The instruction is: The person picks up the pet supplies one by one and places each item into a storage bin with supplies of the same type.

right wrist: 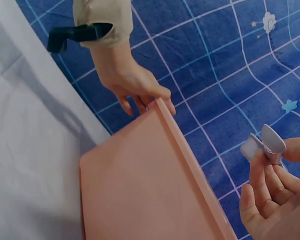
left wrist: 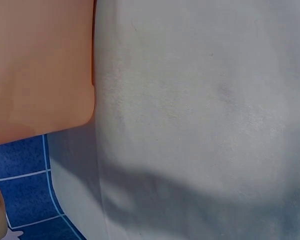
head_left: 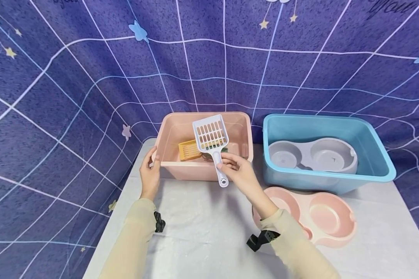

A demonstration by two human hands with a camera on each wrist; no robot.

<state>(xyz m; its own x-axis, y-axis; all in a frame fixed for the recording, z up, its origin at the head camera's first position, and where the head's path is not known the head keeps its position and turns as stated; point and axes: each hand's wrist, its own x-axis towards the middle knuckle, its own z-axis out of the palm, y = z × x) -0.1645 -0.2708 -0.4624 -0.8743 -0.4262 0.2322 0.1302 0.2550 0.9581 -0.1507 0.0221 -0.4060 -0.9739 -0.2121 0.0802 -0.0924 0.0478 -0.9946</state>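
Observation:
A pink litter box (head_left: 192,171) stands on the white table. My left hand (head_left: 149,174) grips its rim at the left front corner; in the right wrist view that hand (right wrist: 127,77) has its thumb and fingers over the corner. My right hand (head_left: 240,170) pinches a white litter scoop (head_left: 216,155) by its handle, slotted head up, above the box's front rim. A small part of this scoop (right wrist: 273,139) shows in the right wrist view. Inside the box lies a yellow slotted scoop (head_left: 183,156), beside something dark green (head_left: 225,149), mostly hidden by the white scoop.
Right of the pink box is a blue litter box (head_left: 324,185) with a grey double bowl (head_left: 304,146) inside. A pink double bowl (head_left: 335,241) lies in front of it, partly under my right forearm. A blue patterned curtain (head_left: 209,62) hangs behind and at the left.

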